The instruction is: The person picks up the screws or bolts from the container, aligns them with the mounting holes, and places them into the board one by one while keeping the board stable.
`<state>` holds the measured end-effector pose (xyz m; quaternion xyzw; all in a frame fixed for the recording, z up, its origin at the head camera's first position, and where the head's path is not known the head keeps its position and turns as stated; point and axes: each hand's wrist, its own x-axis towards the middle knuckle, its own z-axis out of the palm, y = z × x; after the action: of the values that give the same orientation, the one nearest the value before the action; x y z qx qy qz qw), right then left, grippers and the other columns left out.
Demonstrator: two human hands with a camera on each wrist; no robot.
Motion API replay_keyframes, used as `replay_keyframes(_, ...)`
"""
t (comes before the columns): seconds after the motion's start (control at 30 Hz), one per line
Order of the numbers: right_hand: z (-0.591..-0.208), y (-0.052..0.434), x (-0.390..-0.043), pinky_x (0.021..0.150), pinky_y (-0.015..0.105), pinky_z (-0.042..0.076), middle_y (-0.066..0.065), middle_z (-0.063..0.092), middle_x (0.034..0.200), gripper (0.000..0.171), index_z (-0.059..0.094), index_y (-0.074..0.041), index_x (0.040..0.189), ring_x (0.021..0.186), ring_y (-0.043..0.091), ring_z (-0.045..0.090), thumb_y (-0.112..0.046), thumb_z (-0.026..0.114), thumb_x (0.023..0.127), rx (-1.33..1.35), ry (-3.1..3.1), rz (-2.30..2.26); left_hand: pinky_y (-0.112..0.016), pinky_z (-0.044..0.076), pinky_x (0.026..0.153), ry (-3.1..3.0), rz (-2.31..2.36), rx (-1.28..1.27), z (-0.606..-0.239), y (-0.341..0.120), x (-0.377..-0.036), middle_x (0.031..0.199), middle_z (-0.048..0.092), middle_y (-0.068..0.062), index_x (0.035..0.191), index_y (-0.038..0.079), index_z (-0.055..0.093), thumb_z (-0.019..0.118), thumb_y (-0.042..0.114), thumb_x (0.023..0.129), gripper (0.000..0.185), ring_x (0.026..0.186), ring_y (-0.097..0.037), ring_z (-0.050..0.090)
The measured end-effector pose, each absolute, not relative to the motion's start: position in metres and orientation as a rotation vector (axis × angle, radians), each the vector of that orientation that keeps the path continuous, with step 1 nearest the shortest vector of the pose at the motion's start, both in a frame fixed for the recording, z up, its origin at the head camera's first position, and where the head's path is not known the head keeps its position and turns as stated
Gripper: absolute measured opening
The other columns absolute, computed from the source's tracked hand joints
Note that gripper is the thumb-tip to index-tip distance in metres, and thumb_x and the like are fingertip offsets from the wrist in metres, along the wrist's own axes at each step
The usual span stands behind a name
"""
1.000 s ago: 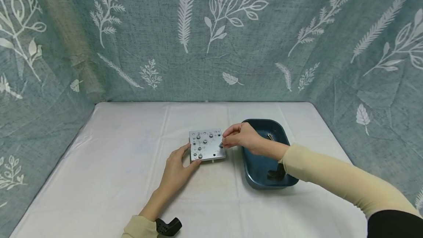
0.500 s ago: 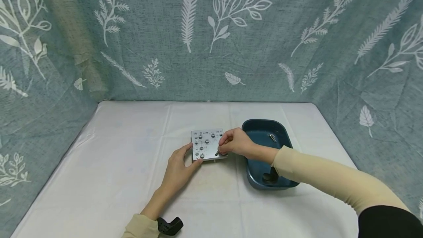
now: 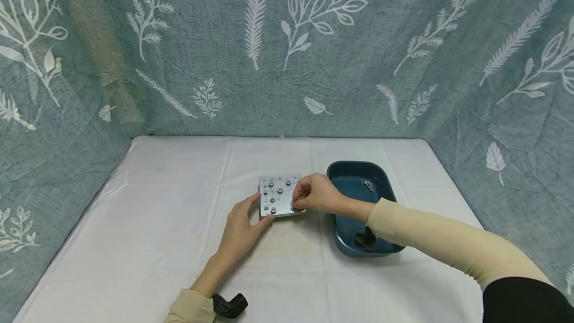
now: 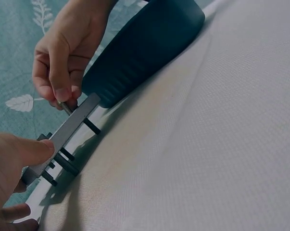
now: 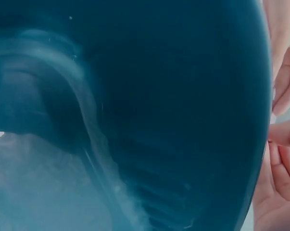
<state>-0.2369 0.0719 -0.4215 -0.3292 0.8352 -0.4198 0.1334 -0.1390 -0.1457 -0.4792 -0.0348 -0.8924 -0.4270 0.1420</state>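
At the bottom centre of the head view, a black wrist-camera mount (image 3: 229, 305) sits by the beige cuff. Just above it, the left hand (image 3: 239, 231) lies on the white tablecloth (image 3: 157, 243), thumb and fingers curled against the lower left corner of the metal plate (image 3: 277, 195), steadying it. The left wrist view shows the thumb (image 4: 24, 151) pressed on the plate's edge (image 4: 68, 132), with dark screw shanks (image 4: 68, 164) sticking out beneath (so the plate stands a little off the cloth).

At the plate's lower right corner, the right hand (image 3: 316, 195) is closed, fingertips together, pinching a small dark screw (image 4: 65, 107) and holding it against the plate's top face. Whether its tip sits in a hole cannot be told.

To the right of centre, touching or just beside the plate, sits the dark teal tray (image 3: 389, 198), with a couple of loose screws (image 3: 368, 186) at its far end. The right wrist view is filled by the tray's wall (image 5: 135, 115), blurred. Behind everything hangs the leaf-printed curtain (image 3: 287, 39).

What could go wrong: the screw is small and mostly hidden by the fingers, so it could enter tilted and cross-thread, or slip from the pinch and roll off across the cloth. Since the plate stands on protruding shanks, downward pressure at one corner could rock it if the left hand's hold eases.
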Motion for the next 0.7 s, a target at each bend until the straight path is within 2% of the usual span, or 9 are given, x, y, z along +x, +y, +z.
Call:
replay_keyframes(0.27, -0.426, 0.065, -0.235, 0.059, 0.022, 0.054, -0.012, 0.066, 0.068, 0.017, 0.071, -0.013, 0.072, 0.064, 0.004, 0.063, 0.0, 0.083, 0.074, -1.148, 2.533, -1.053, -0.052, 0.037, 0.106, -2.565, -1.236, -0.117, -0.479, -0.147, -0.138, 0.136, 0.053, -0.022, 0.137, -0.003, 0.052, 0.08, 0.023, 0.084, 0.066, 0.127, -0.039, 0.046)
replay_keyframes(0.5, -0.423, 0.067, -0.233, 0.057, 0.024, 0.052, -0.009, 0.068, 0.067, 0.017, 0.073, -0.012, 0.072, 0.063, 0.008, 0.063, -0.002, 0.086, 0.072, -1.015, 2.505, -1.098, -0.052, 0.037, 0.106, -2.562, -1.227, -0.117, -0.481, -0.147, -0.139, 0.137, 0.053, -0.021, 0.137, -0.003, 0.052, 0.081, 0.024, 0.083, 0.067, 0.127, -0.038, 0.046)
replay_keyframes(0.7, -0.419, 0.076, -0.238, 0.062, 0.03, 0.057, -0.003, 0.071, 0.074, 0.012, 0.075, -0.008, 0.079, 0.07, 0.015, 0.068, -0.003, 0.085, 0.075, -0.885, 2.387, -1.234, -0.052, 0.036, 0.107, -2.561, -1.221, -0.119, -0.481, -0.146, -0.139, 0.136, 0.054, -0.022, 0.137, -0.004, 0.052, 0.081, 0.023, 0.084, 0.066, 0.127, -0.039, 0.046)
